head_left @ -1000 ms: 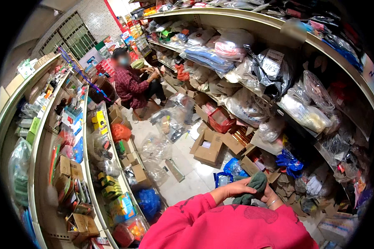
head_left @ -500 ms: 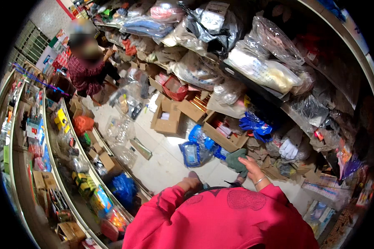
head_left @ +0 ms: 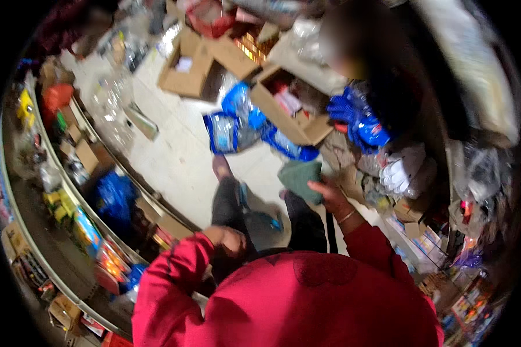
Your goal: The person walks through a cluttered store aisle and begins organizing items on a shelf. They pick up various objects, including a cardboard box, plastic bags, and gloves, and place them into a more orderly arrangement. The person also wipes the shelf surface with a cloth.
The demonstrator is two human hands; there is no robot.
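Note:
My right hand (head_left: 331,199) is closed on a folded grey-green cloth (head_left: 301,178), holding it out in front of my right leg. The thumb lies over the cloth's edge, and some fingers are hidden behind it. My left hand (head_left: 228,239) hangs low in front of my left thigh. Its fingers are smeared by motion, and nothing shows in it. Nearest beyond the cloth are a blue plastic pack (head_left: 292,144) and an open cardboard box (head_left: 283,118) with red and white items inside.
More blue packs (head_left: 221,132) lie on the pale floor. Another open carton (head_left: 185,69) stands farther off. White gloves (head_left: 396,175) and blue gloves (head_left: 353,115) sit at the right. Crowded shelves (head_left: 52,231) line the left side, with a blue bag (head_left: 116,196) there.
The view has tilted down and come closer to the floor and my legs. The grey-green cloth stays in my right hand, now raised and spread flatter. The person at far left is mostly out of view.

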